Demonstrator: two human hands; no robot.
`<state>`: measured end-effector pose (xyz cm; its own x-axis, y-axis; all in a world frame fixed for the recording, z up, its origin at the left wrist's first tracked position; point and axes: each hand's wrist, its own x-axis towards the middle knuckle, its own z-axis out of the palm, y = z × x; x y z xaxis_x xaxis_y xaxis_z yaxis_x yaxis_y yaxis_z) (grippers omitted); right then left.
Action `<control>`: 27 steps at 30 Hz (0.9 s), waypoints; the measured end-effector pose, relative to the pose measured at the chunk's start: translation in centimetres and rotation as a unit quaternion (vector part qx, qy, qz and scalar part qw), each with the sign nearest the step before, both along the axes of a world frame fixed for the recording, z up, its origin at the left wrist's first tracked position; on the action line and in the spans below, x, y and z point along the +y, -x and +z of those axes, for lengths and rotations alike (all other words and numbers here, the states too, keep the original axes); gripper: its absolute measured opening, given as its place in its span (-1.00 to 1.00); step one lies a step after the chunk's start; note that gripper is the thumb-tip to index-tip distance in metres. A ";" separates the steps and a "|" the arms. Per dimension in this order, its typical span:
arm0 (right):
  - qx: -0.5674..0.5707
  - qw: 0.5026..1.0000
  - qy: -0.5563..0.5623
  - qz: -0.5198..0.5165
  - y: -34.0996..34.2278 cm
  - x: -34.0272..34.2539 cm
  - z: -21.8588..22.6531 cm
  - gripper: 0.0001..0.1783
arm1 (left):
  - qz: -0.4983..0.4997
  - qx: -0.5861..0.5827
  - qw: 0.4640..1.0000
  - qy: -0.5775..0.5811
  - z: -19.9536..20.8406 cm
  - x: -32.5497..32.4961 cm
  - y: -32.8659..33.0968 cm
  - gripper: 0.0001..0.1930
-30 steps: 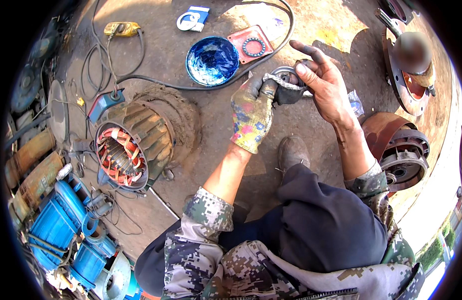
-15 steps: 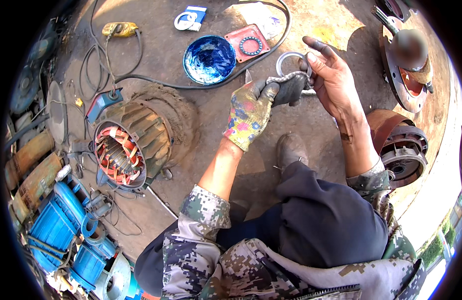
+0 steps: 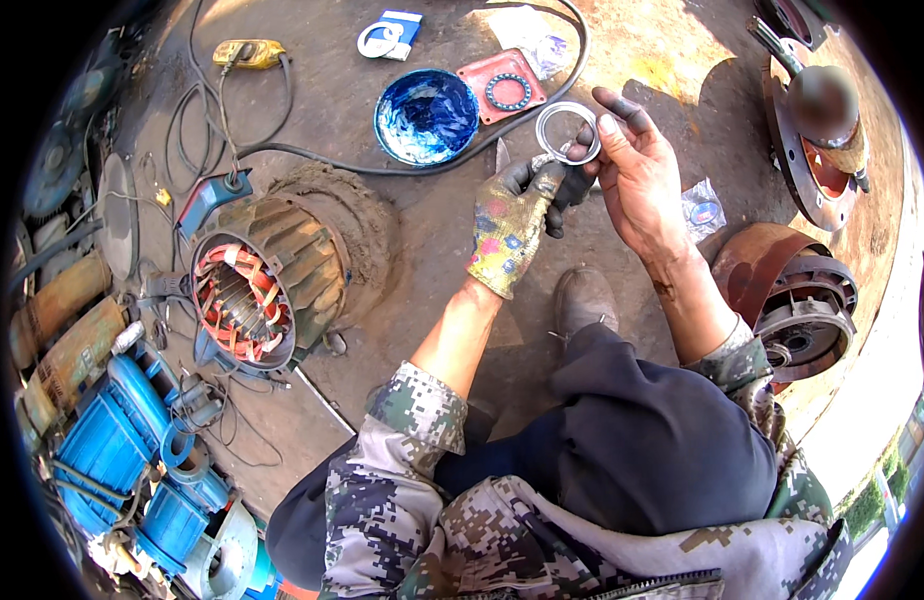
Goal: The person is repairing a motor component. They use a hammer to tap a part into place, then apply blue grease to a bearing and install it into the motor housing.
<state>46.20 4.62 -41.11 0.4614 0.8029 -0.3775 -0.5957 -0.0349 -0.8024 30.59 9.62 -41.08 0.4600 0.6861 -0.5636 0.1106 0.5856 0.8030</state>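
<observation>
Since the earlier frame, the metal ring has come a little nearer the blue bowl, and its round opening now shows more fully, with the dark cloth bunched lower, clear of most of it. Relative to the bowl, the ring hangs to the right and slightly nearer the wearer, off the ground. The bare right hand, beyond the ring from the bowl, pinches its edge between thumb and stained fingers, the index finger lifted away. The gloved left hand, right of the bowl and nearer the wearer, is curled closed on the cloth; whether it also bears on the ring, I cannot tell.

Just right of the bowl, a red plate carries a dark beaded ring. The finned housing stands to the bowl's left, nearer the wearer, beside loose soil.

Such a narrow pinch could let the ring slip if the cloth tugs at it; a fall would likely pick up grit. A dirty cloth or glove could also smear grime onto it.
</observation>
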 end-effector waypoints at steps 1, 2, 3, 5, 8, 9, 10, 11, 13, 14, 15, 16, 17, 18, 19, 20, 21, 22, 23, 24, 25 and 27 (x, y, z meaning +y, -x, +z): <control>-0.032 0.999 0.003 0.021 0.2 -0.1 0.0 -0.50 | 0.000 0.016 1.000 0.000 0.1 0.0 0.0 -0.72; -0.063 0.997 0.006 0.041 0.3 -0.2 0.0 -0.50 | 0.000 0.032 0.999 0.000 0.1 0.0 0.0 -0.71; -0.096 0.993 0.009 0.062 0.5 -0.4 0.1 -0.51 | 0.001 0.047 0.999 0.001 0.0 0.0 0.0 -0.70; -0.158 0.981 0.038 0.108 1.0 -0.5 0.7 -0.54 | 0.012 0.064 0.998 -0.003 -0.6 0.0 -0.1 -0.70; -0.295 0.933 0.081 0.191 2.3 -1.1 1.3 -0.52 | 0.019 0.065 0.998 0.008 -0.9 0.7 0.2 -0.71; -0.363 0.904 0.074 0.213 2.5 -1.5 1.5 -0.51 | 0.009 0.070 0.998 -0.004 -0.6 1.0 0.3 -0.71; -0.348 0.906 0.074 0.231 2.4 -1.7 2.1 -0.51 | -0.001 0.075 0.997 -0.017 -0.3 1.3 0.4 -0.71; -0.333 0.907 0.074 0.249 2.1 -1.7 2.7 -0.51 | -0.011 0.080 0.996 -0.029 -0.3 1.6 0.6 -0.70; -0.201 0.953 0.033 0.223 1.3 -1.7 3.3 -0.50 | -0.049 0.191 0.963 -0.184 -1.9 1.9 1.5 -0.75; -0.173 0.959 0.021 0.226 0.7 -1.5 3.9 -0.48 | -0.047 0.210 0.949 -0.231 -2.6 1.9 1.9 -0.75; -0.172 0.959 0.028 0.222 0.0 -1.3 4.7 -0.46 | -0.049 0.223 0.934 -0.275 -2.9 1.7 1.7 -0.75; -0.126 0.972 0.022 0.199 -0.1 -1.1 4.4 -0.46 | -0.055 0.210 0.921 -0.322 -3.2 1.6 1.9 -0.75; -0.081 0.981 0.015 0.176 -0.3 -0.8 3.9 -0.45 | -0.101 0.261 0.891 -0.359 -3.4 1.5 2.1 -0.74; -0.054 0.985 0.015 0.165 -0.5 -0.8 3.4 -0.47 | -0.150 0.307 0.854 -0.392 -2.8 1.3 2.2 -0.72; -0.027 0.988 0.016 0.154 -0.4 -0.7 3.0 -0.48 | -0.197 0.351 0.812 -0.423 -2.3 1.1 2.2 -0.70; 0.001 0.990 0.016 0.142 -0.5 -0.8 2.6 -0.50 | -0.216 0.372 0.787 -0.442 -1.8 1.0 2.0 -0.66; 0.008 0.990 0.017 0.138 -0.3 -0.7 2.3 -0.49 | -0.245 0.386 0.765 -0.453 -1.2 1.1 2.1 -0.66; 0.015 0.991 0.018 0.134 -0.1 -0.7 2.1 -0.48 | -0.274 0.400 0.742 -0.464 -0.6 1.1 2.1 -0.66; 0.022 0.991 0.019 0.130 -0.1 -0.7 1.9 -0.47 | -0.302 0.412 0.717 -0.473 0.0 1.3 2.2 -0.66; 0.034 0.991 0.017 0.129 -0.2 -0.7 1.9 -0.48 | -0.304 0.408 0.719 -0.473 0.5 1.5 2.3 -0.66; 0.046 0.991 0.015 0.127 -0.3 -0.7 1.8 -0.49 | -0.279 0.397 0.728 -0.485 0.7 1.5 2.7 -0.67; 0.073 0.989 0.018 0.124 -0.5 -0.5 1.8 -0.50 | -0.227 0.376 0.743 -0.506 1.0 1.9 3.4 -0.69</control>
